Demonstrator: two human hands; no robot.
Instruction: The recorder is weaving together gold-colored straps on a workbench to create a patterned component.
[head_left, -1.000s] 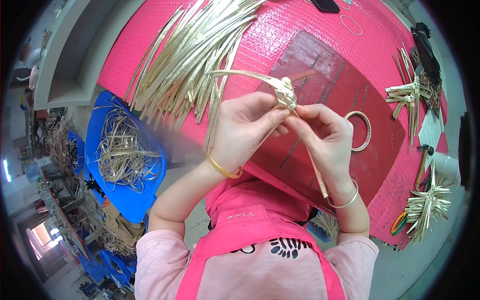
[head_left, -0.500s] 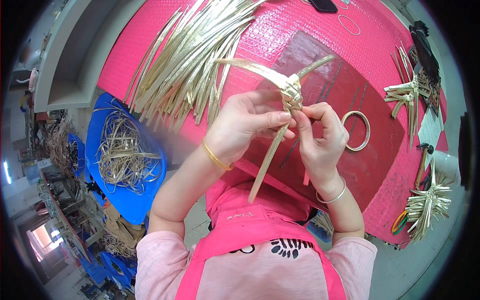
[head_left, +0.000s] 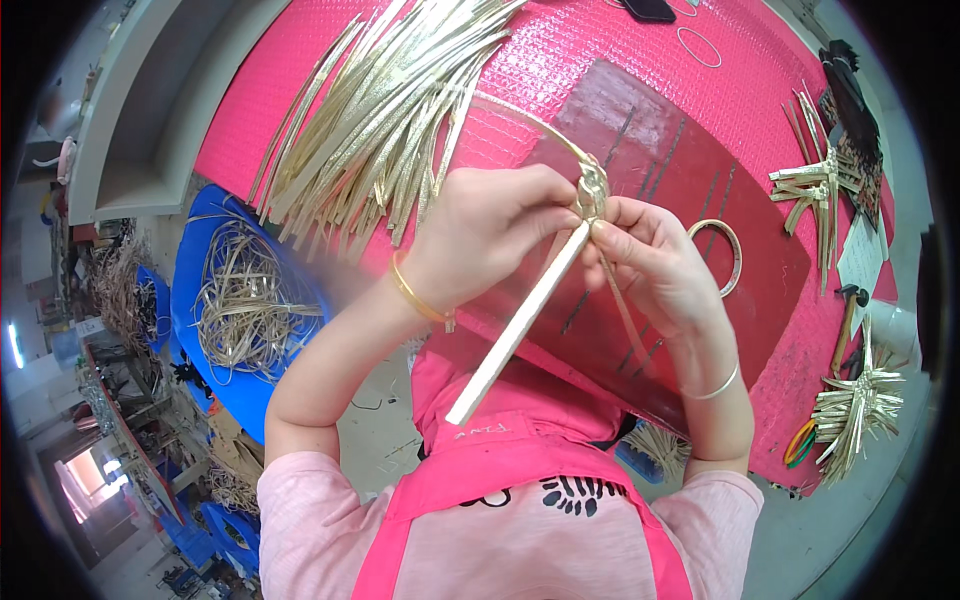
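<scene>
A small woven knot of gold strips (head_left: 592, 190) is held up between my two hands over the dark red board. My left hand (head_left: 490, 235) pinches it from the left, thumb and fingers closed at the knot's lower end. On the other side my right hand (head_left: 655, 255) grips the same piece with thumb and forefinger. One pale gold strip (head_left: 515, 330) hangs from the knot down toward my apron. A second strip curves up and left from its top, and a thin one trails below my right fingers.
Beneath the work lies a dark red board (head_left: 745, 330) on a pink table cover. A tape roll (head_left: 737, 255) rests on it. Loose gold strips (head_left: 385, 120) fill the far left. A blue tray (head_left: 245, 400) holds tangled strips. Woven gold pieces (head_left: 815, 185) and a hammer (head_left: 846, 325) sit at right.
The knot has turned in my hands, and its long lower strip now shows a paler face and swings further left. My left hand has rolled over, its back now showing.
</scene>
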